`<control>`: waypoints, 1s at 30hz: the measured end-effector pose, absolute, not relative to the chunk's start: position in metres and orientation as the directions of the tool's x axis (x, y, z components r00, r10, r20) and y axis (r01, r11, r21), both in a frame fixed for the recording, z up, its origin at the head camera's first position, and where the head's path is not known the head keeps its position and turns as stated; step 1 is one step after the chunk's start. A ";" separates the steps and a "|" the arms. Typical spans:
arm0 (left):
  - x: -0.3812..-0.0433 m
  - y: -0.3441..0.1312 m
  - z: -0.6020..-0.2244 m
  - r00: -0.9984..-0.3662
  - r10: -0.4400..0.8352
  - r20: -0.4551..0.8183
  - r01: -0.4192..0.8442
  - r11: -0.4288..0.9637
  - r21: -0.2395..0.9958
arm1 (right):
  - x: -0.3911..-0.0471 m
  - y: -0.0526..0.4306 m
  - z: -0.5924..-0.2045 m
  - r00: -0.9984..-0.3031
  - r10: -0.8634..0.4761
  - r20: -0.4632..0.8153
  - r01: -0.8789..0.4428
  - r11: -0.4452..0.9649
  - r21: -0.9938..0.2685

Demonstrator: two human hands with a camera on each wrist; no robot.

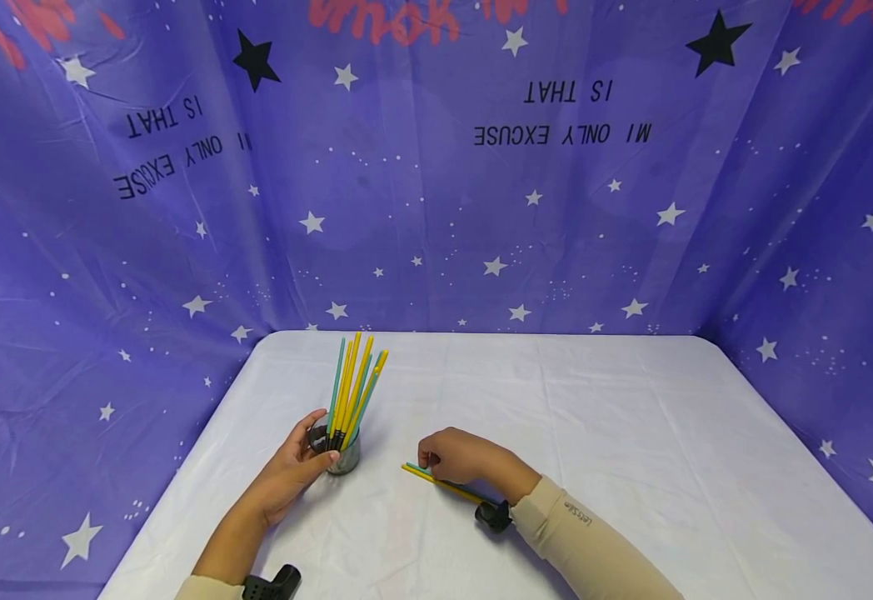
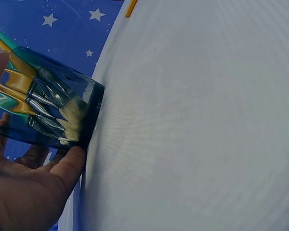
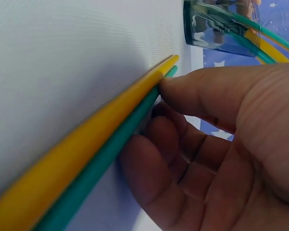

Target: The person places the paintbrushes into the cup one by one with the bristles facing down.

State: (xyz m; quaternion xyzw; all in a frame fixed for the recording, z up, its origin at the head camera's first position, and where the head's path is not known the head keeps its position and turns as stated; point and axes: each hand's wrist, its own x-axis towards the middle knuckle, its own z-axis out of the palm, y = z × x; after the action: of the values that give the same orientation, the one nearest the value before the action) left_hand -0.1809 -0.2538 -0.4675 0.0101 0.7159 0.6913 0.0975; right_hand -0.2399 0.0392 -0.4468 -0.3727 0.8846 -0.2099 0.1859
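My left hand [image 1: 281,485] grips a clear, tinted glass [image 1: 344,463], thumb on the near side and fingers round the far side. Several paintbrushes with yellow and teal handles [image 1: 354,379] lean in it. In the left wrist view their pale bristles [image 2: 73,118] point down at the glass base. To the right of the glass, my right hand [image 1: 470,458] pinches a teal paintbrush handle [image 3: 103,159], its thumb tip on the handle and fingers curled below. A yellow handle [image 3: 84,144] lies alongside it, close over the table. The hand and wrist hide parts of both brushes.
A white cloth covers the table [image 1: 616,433], which has rounded back corners. Purple curtains [image 1: 421,183] with stars and lettering hang behind and at both sides. A black wrist camera [image 1: 493,517] sits under the right wrist, near the table surface.
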 end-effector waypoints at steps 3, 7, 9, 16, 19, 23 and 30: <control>-0.181 -0.254 -0.467 -0.981 0.149 -0.125 -0.120 0.042 0.992 | -0.239 0.038 -0.446 -0.657 -0.733 -0.177 -0.580 0.641 -0.503; -0.181 -0.255 -0.468 -0.981 0.147 -0.123 -0.119 0.039 0.992 | -0.239 0.036 -0.446 -0.658 -0.731 -0.180 -0.584 0.646 -0.492; -0.182 -0.255 -0.468 -0.982 0.145 -0.125 -0.120 0.040 0.992 | -0.239 0.036 -0.446 -0.655 -0.736 -0.175 -0.591 0.642 -0.488; -0.181 -0.254 -0.468 -0.981 0.146 -0.130 -0.125 0.044 0.991 | -0.247 0.043 -0.441 -0.624 -0.772 -0.122 -0.615 0.582 -0.532; -0.181 -0.255 -0.468 -0.981 0.145 -0.129 -0.124 0.045 0.991 | -0.250 0.046 -0.434 -0.621 -0.779 -0.086 -0.617 0.553 -0.560; -0.181 -0.255 -0.469 -0.981 0.147 -0.125 -0.120 0.044 0.992 | -0.253 0.049 -0.424 -0.625 -0.780 -0.028 -0.607 0.509 -0.611; -0.181 -0.255 -0.468 -0.980 0.156 -0.126 -0.123 0.030 0.992 | -0.254 0.049 -0.408 -0.679 -0.733 0.039 -0.507 0.430 -0.747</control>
State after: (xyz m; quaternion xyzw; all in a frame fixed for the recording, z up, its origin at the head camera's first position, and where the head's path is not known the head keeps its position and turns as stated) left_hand -0.1811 -0.2550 -0.4678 0.0118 0.7105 0.6965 0.1003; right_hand -0.2543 0.0490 -0.4076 -0.3724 0.8327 -0.3824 0.1475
